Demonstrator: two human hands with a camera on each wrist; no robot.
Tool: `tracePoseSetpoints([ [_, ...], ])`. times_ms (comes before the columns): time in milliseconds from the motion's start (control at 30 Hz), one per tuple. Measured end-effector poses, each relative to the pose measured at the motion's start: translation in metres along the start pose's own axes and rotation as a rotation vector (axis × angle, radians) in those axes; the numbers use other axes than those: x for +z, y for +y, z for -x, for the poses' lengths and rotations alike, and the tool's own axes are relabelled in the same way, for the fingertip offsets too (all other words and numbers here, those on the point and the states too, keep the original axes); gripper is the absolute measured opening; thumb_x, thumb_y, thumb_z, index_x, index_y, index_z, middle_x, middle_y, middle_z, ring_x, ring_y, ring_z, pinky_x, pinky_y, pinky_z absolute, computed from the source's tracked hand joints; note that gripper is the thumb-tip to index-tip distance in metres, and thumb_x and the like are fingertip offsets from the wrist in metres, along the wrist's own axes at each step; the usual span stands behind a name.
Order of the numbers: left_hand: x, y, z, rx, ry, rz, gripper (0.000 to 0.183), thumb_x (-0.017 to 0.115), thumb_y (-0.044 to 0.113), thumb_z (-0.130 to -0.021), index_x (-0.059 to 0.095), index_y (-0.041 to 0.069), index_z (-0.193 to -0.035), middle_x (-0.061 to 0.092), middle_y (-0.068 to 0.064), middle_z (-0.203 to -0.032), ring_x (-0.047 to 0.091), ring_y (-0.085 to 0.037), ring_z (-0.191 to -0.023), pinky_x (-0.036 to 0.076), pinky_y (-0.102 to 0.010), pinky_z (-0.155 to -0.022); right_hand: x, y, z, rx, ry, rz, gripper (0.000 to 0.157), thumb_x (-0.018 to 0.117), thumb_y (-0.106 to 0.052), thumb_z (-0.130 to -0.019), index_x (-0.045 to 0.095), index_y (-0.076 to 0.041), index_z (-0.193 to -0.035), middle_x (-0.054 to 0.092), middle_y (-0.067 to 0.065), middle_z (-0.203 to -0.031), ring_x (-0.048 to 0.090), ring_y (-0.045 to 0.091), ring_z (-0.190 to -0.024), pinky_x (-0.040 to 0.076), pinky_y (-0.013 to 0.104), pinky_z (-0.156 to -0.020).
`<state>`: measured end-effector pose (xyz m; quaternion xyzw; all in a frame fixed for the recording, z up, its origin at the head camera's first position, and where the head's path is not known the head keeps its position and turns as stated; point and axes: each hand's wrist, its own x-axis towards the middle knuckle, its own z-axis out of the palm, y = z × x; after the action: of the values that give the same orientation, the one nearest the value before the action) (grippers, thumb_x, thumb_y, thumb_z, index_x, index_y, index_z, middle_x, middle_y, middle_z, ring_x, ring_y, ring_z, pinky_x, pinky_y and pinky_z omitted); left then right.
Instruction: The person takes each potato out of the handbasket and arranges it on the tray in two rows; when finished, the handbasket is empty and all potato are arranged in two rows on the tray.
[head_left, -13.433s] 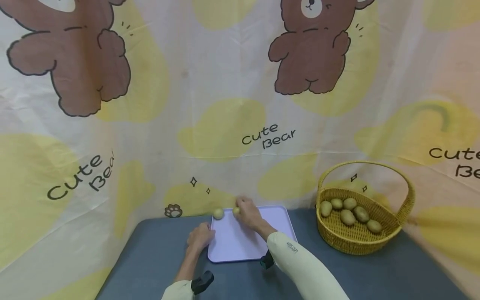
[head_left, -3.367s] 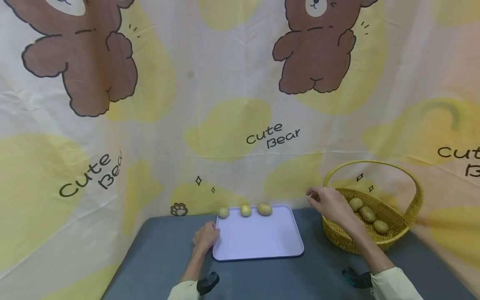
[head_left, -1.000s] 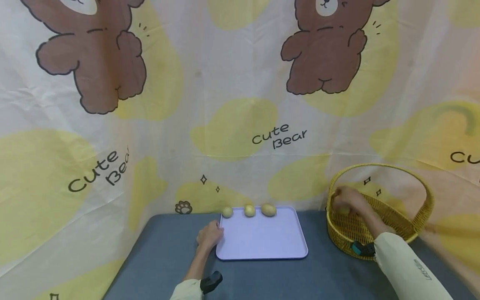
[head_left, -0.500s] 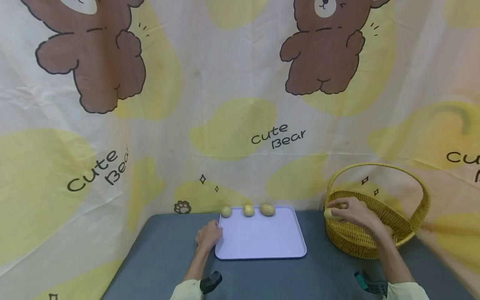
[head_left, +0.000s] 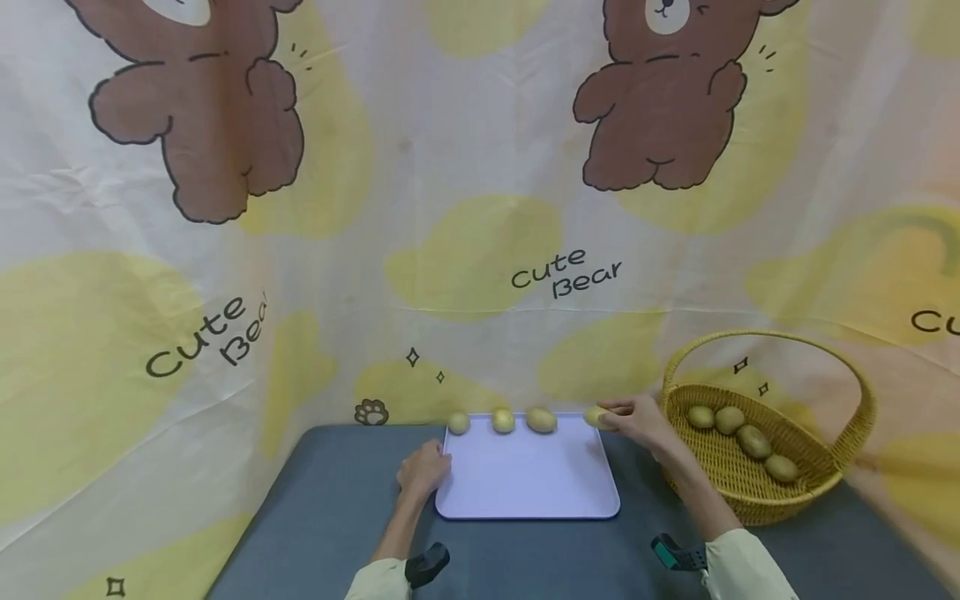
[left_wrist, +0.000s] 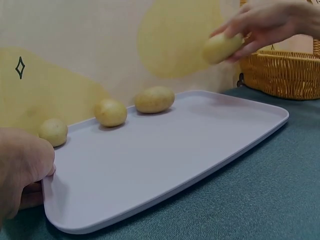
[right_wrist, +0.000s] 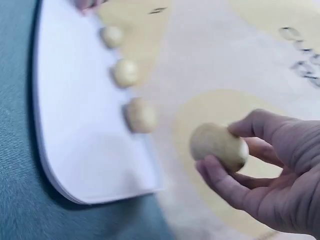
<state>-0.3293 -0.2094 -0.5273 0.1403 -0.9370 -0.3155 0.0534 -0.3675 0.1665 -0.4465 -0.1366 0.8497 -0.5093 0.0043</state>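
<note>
My right hand pinches a potato between thumb and fingertips, held in the air near the far right corner of the pale lilac tray. At the tray's left edge, my left hand grips the rim, its thumb against it and fingers curled at the outer side. Three potatoes lie in a row along the far edge: a small round one at the left corner, a second beside it, and a longer one to the right.
A yellow woven basket with a tall handle stands right of the tray, several potatoes inside. The dark table ends at a bear-print cloth hanging behind.
Over the last second my right hand has lifted a potato out of the basket and carried it left toward the tray. The left hand stays at the tray's edge; earlier, the third potato joined the row.
</note>
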Motion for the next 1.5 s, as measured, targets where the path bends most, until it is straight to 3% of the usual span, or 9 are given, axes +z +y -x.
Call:
tracePoseSetpoints([
  [133, 0.001, 0.0, 0.001, 0.004, 0.01, 0.001, 0.023, 0.06, 0.02, -0.097, 0.05, 0.013, -0.078, 0.047, -0.004, -0.071, 0.048, -0.023, -0.07, 0.03, -0.039, -0.067, 0.025, 0.022, -0.032, -0.072, 0.044, 0.113, 0.032, 0.073, -0.003, -0.089, 0.072, 0.013, -0.117, 0.076, 0.031, -0.104, 0.07, 0.016, -0.079, 0.056, 0.025, -0.065],
  [300, 0.005, -0.001, 0.002, -0.002, 0.017, -0.002, 0.022, 0.06, 0.021, -0.097, 0.051, 0.013, -0.078, 0.049, -0.005, -0.071, 0.051, -0.025, -0.071, 0.032, -0.04, -0.067, 0.044, 0.053, -0.054, -0.232, 0.089, 0.352, 0.022, 0.081, -0.005, -0.083, 0.078, 0.006, -0.102, 0.079, 0.021, -0.099, 0.067, 0.02, -0.083, 0.054, 0.032, -0.07],
  [400, 0.003, 0.002, 0.005, -0.007, 0.017, -0.006, 0.022, 0.058, 0.021, -0.097, 0.05, 0.013, -0.078, 0.048, -0.004, -0.07, 0.049, -0.025, -0.071, 0.031, -0.039, -0.068, 0.049, 0.054, -0.056, -0.236, 0.14, 0.504, 0.017, 0.084, -0.007, -0.079, 0.078, 0.001, -0.093, 0.078, 0.014, -0.091, 0.067, 0.02, -0.079, 0.055, 0.038, -0.072],
  [500, 0.001, 0.002, 0.004, 0.009, 0.03, -0.003, 0.022, 0.058, 0.02, -0.097, 0.05, 0.012, -0.078, 0.046, -0.005, -0.07, 0.047, -0.024, -0.069, 0.03, -0.039, -0.067, 0.049, 0.049, -0.057, -0.209, 0.134, 0.584, 0.018, 0.085, -0.008, -0.077, 0.076, -0.002, -0.092, 0.076, 0.011, -0.088, 0.067, 0.024, -0.078, 0.056, 0.044, -0.073],
  [633, 0.001, 0.001, 0.001, 0.008, 0.026, -0.019, 0.021, 0.059, 0.02, -0.099, 0.052, 0.011, -0.08, 0.048, -0.006, -0.071, 0.048, -0.025, -0.07, 0.031, -0.039, -0.067, 0.049, 0.044, -0.057, -0.182, 0.099, 0.571, 0.019, 0.083, -0.006, -0.08, 0.073, -0.001, -0.096, 0.075, 0.013, -0.091, 0.067, 0.024, -0.079, 0.056, 0.045, -0.074],
  [933, 0.003, -0.002, -0.003, 0.018, 0.019, -0.028, 0.021, 0.058, 0.021, -0.097, 0.051, 0.012, -0.08, 0.049, -0.005, -0.072, 0.05, -0.026, -0.072, 0.031, -0.04, -0.066, 0.051, 0.04, -0.053, -0.168, 0.104, 0.606, 0.02, 0.08, -0.005, -0.083, 0.069, -0.002, -0.1, 0.072, 0.013, -0.091, 0.06, 0.024, -0.077, 0.052, 0.045, -0.073],
  [1200, 0.001, 0.001, -0.001, 0.008, 0.011, -0.028, 0.02, 0.06, 0.022, -0.098, 0.054, 0.011, -0.083, 0.053, -0.007, -0.076, 0.052, -0.027, -0.076, 0.035, -0.042, -0.069, 0.05, 0.042, -0.05, -0.187, 0.092, 0.614, 0.035, 0.081, -0.008, -0.083, 0.067, 0.003, -0.114, 0.073, 0.022, -0.109, 0.068, 0.036, -0.096, 0.052, 0.053, -0.085],
  [1500, 0.001, 0.001, 0.002, 0.0, 0.006, -0.023, 0.021, 0.06, 0.021, -0.098, 0.052, 0.011, -0.081, 0.05, -0.006, -0.073, 0.05, -0.026, -0.073, 0.032, -0.04, -0.068, 0.054, 0.044, -0.05, -0.21, 0.121, 0.545, 0.024, 0.079, -0.006, -0.083, 0.068, 0.004, -0.101, 0.071, 0.019, -0.093, 0.06, 0.026, -0.079, 0.051, 0.046, -0.073],
])
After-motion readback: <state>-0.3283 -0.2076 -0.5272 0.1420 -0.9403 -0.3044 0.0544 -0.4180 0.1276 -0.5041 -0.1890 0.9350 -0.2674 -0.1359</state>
